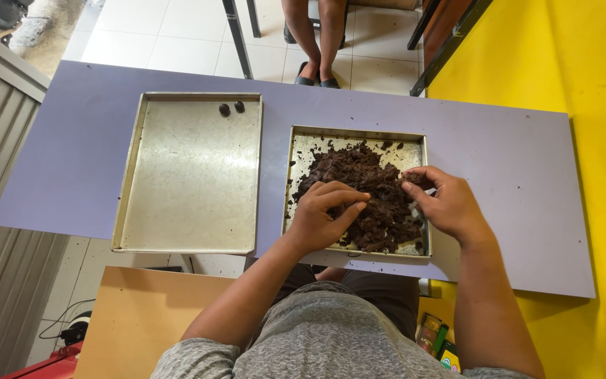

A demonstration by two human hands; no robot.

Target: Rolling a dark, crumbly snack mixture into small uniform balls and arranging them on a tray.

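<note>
A small metal tray (356, 131) on the lilac table holds a crumbly heap of dark brown dough (359, 172). My left hand (324, 214) rests on the heap's left side, its fingers curled around a bit of dough. My right hand (445, 202) is at the tray's right edge, with a lump of the same dough pinched in its fingertips. To the left lies a larger metal tray (189, 175) with two small dark dough balls (231, 108) near its far edge.
The lilac table (506, 175) stands beside a yellow wall on the right. Another person's legs and feet (317, 42) are beyond the table's far edge, next to dark chair legs. A wooden board (135, 316) sits under the near edge.
</note>
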